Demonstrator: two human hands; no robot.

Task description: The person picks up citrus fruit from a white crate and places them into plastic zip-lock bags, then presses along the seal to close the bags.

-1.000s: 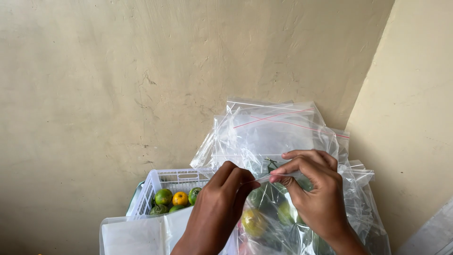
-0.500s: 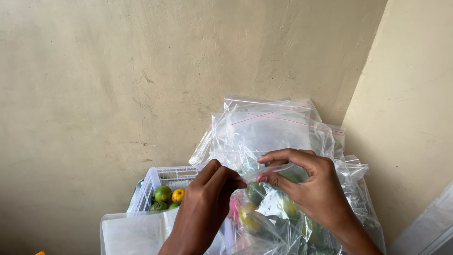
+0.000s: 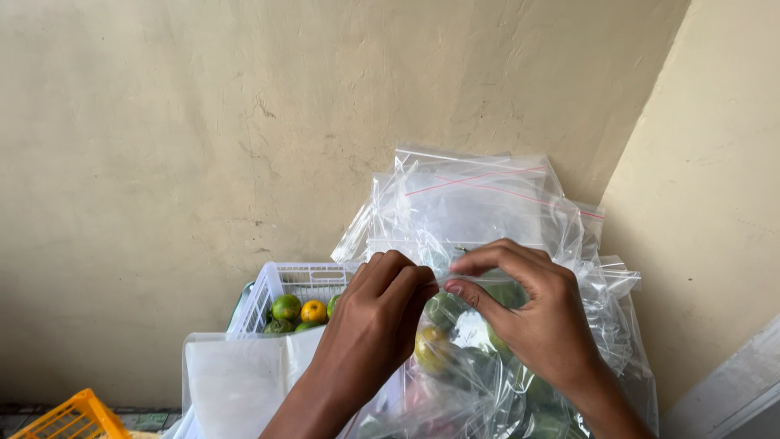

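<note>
A view looking down at two bare hands working against a plain cream wall. Far to the left of the hands, at the bottom corner, sits the edge of an orange crate. Nearer, just left of the left hand, a frosted plastic tub stands in front of a white basket holding small green and yellow fruit. The left hand is closed in a pinch, thumb and fingers pressed on the top edge of a clear plastic bag. The right hand meets it almost fingertip to fingertip, also pinched shut on that same top edge. The bag hangs directly below both hands and is filled with green and yellowish fruit. Behind and above the hands, a pile of empty clear bags with thin red sealing strips leans against the wall. Judging by the grip, the step in hand is pressing the bag's sealing strip closed; finishing it would seem to call for sliding the pinch along the strip toward the right end while the other hand steadies the bag.
</note>
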